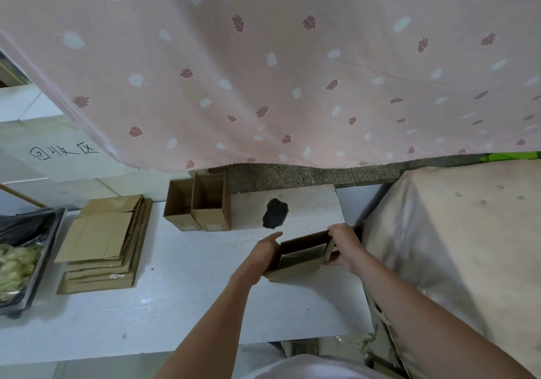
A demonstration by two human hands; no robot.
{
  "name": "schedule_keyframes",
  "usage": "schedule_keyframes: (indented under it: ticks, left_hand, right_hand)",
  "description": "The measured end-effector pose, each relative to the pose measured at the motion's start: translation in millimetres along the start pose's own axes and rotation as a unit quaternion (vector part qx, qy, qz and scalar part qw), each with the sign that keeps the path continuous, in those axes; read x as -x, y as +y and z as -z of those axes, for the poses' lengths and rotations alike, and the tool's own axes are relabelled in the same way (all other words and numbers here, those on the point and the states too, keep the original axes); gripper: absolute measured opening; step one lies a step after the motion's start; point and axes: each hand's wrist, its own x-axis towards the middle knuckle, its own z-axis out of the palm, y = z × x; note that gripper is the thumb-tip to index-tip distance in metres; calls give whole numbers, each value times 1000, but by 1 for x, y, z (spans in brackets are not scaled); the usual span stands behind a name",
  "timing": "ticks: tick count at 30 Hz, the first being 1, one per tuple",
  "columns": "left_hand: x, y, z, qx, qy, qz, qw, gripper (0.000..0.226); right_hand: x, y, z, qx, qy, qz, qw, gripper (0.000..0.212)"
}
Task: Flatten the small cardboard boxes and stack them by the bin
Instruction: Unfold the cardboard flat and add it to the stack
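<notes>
A small open cardboard box (301,257) stands on the white table (187,290) between my hands. My left hand (265,251) lies flat against its left wall with the fingers straight. My right hand (345,244) grips the right wall, fingers curled over the top edge. Two more open boxes (199,203) stand side by side at the back of the table. To the left lies a stack of flattened boxes (105,246), beside a bin lined with a black bag (32,232).
A pink leaf-print cloth (278,71) hangs behind the table. A dark patch (275,213) marks the tabletop behind the held box. A cloth-covered surface (456,246) stands at the right. A white sheet with handwriting (63,151) lies at the back left.
</notes>
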Motion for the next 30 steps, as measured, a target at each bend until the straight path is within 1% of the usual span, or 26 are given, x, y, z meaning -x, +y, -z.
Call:
schedule_keyframes:
  ticks: [2,3,4,5,7,9,10,11,15,17,19,20,22,24,26,28,30]
  left_hand:
    - [3,1,2,-4,-46,22,999,53]
    - [3,1,2,-14,-68,29,997,60]
    - [3,1,3,-19,-73,39,996,63]
    - [3,0,4,-16,-61,63,996,63]
    - [1,-5,6,-12,-29,118,992,65]
    - [1,-7,6,-35,-16,145,989,86]
    - [2,-7,5,-48,-4,156,987,94]
    - [3,-7,5,-66,13,162,985,97]
    - [-5,-10,4,-94,70,135,984,94]
    - [-10,-12,4,-119,95,85,985,88]
    - [-12,-14,5,-116,94,34,988,90]
    - [-12,-13,6,-93,97,18,991,94]
    - [-12,-12,8,-13,124,-2,992,100]
    - [-14,-11,7,73,167,-1,983,97]
    - [-14,-12,4,163,195,19,967,88]
    - [-14,-14,1,249,227,35,941,75]
    - [-11,-13,-3,321,239,45,915,69]
  right_hand:
    - [1,-3,2,-102,-14,-36,994,21]
    - [-2,-4,4,-138,-7,-45,989,25]
    - [-5,-4,7,-158,0,-51,986,31]
    - [-6,-3,9,-162,1,-55,985,34]
    - [-8,0,12,-115,-5,-52,992,23]
    - [-13,5,14,-38,6,-50,998,24]
    - [-12,6,15,-10,11,-48,999,24]
    - [-10,5,15,5,9,-47,999,22]
    - [-1,0,21,18,-44,-61,997,21]
    - [4,-1,25,31,-76,-62,995,25]
    - [6,0,29,22,-79,-68,994,31]
    - [5,1,30,9,-76,-69,995,33]
    - [3,5,31,-17,-72,-67,995,34]
    - [2,9,30,-35,-59,-60,996,35]
    - [2,12,31,-57,-47,-54,996,37]
    - [3,16,32,-76,-42,-52,995,38]
    - [0,20,33,-106,-22,-43,993,35]
